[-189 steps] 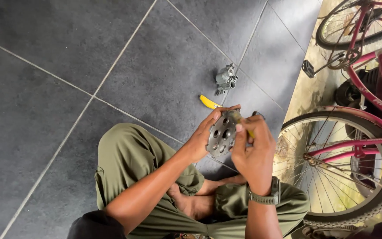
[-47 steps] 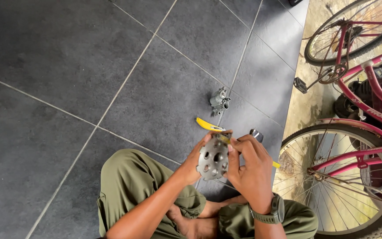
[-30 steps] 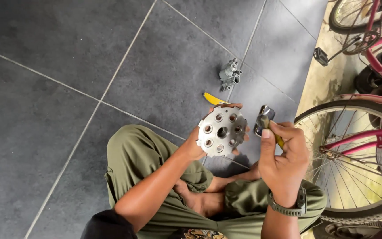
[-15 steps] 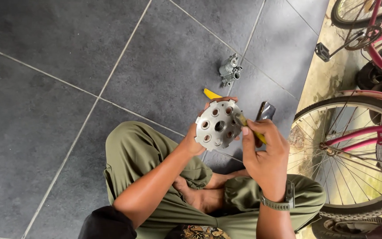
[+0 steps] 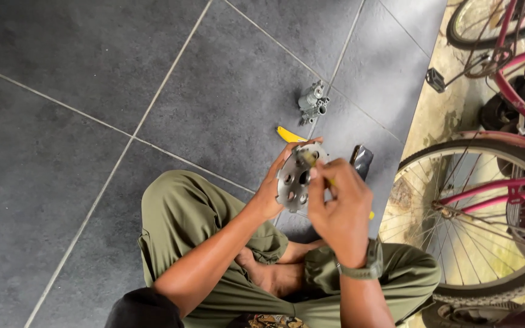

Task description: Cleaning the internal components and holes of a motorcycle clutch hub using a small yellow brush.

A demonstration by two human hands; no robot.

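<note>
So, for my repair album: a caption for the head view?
Seated cross-legged on grey tiles, left hand holds a round metal part; right hand works it beside a bicycle wheel.

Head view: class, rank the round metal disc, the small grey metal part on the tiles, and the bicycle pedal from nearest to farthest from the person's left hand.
1. Round metal disc: held in the left hand, above the lap.
2. Small grey metal part: on the tiles, ahead of the hand.
3. Bicycle pedal: far off to the upper right, by the pink bicycle.

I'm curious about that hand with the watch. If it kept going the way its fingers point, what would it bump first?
Probably the round metal disc that the left hand holds: the right hand points at it.
</note>
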